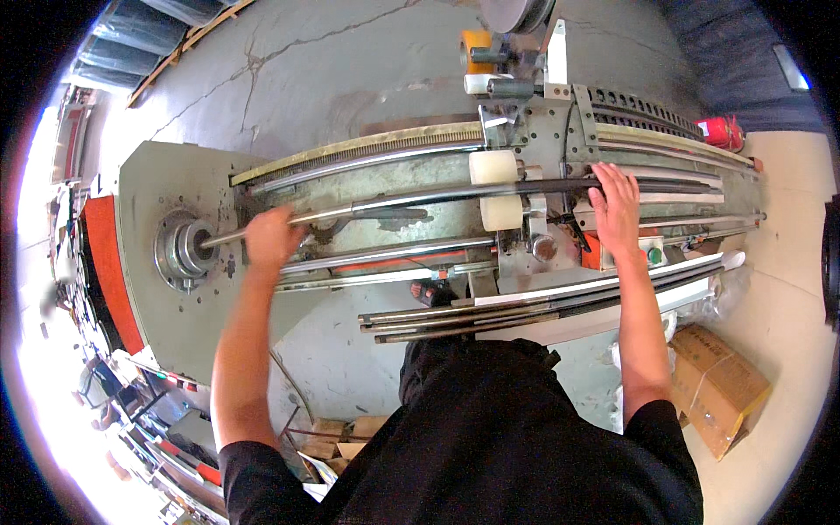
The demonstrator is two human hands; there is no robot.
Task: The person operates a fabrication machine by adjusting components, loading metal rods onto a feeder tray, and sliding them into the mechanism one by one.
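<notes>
A long rod, bright metal on its left half and black toward the right, lies across the machine. Its left end meets the round metal chuck on the grey headstock. My left hand is closed round the rod just right of the chuck, slightly blurred. Farther right, my right hand grips the black part between thumb and fingers. Between my hands the rod passes between two white rollers on the carriage. Where the black end rests beyond my right hand is hard to make out.
Several dark-and-metal rods lie on a white-edged rack between my body and the machine. Polished guide rails run lengthwise. A small control box with a green button sits below my right hand. A cardboard box stands at right.
</notes>
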